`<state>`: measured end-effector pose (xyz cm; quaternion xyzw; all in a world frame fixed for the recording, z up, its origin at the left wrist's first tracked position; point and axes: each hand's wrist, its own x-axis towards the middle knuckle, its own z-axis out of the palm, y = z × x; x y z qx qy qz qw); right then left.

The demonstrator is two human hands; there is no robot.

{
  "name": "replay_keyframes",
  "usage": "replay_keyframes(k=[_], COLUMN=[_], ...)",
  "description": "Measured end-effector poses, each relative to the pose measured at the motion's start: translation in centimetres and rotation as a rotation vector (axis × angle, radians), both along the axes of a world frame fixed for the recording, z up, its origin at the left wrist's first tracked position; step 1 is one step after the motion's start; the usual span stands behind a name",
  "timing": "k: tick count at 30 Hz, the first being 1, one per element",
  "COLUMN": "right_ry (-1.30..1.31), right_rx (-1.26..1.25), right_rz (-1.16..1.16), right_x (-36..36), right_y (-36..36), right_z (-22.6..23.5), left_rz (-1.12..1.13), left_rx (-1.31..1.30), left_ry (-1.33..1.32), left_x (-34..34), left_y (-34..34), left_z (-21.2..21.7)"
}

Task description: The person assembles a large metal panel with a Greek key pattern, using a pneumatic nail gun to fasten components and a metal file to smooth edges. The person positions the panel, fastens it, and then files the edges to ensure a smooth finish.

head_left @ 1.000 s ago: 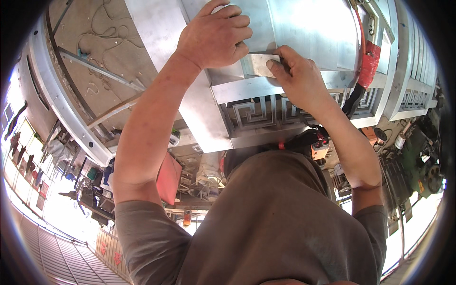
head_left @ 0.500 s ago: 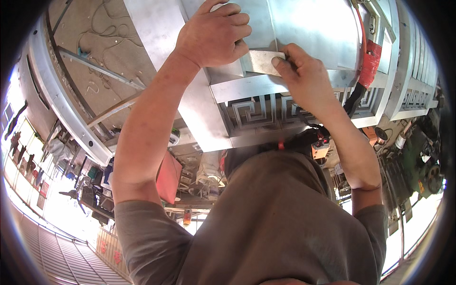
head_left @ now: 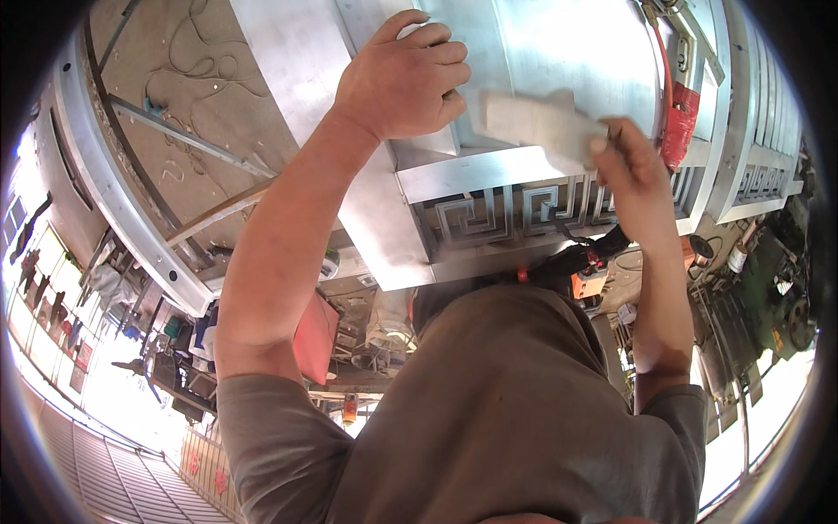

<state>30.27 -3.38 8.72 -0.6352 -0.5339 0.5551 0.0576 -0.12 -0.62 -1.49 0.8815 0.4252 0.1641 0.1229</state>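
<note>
My left hand rests with curled fingers on a small square metal block on top of a shiny metal panel. My right hand pinches a pale rectangular pad by its right end and holds it against the panel, just above a flat horizontal metal bar. Below the bar runs a band of angular cut-out fretwork. The pad is blurred.
A red tool with an orange hose lies on the panel at the right. More fretwork metal frames stand at the far right. A concrete floor with metal bars lies at the left. My grey-shirted torso fills the lower middle.
My right hand has moved to the right and slightly down, carrying the pad along the panel. My left hand has stayed on the block.
</note>
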Motion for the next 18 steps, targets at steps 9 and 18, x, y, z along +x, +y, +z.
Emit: replay_keyframes(k=[9,18], right_ry=[0.229,-0.005], right_rx=[-0.236,-0.045], right_rz=[0.09,0.45], right_x=[-4.9,-8.1], right_y=[-8.8,-10.0], right_z=[-2.4,-1.8], left_rz=[-0.009,-0.009], left_rx=[-0.028,-0.013], left_ry=[0.0,-0.026], left_x=[0.0,0.0], left_y=[0.1,0.1], left_z=[0.0,-0.1])
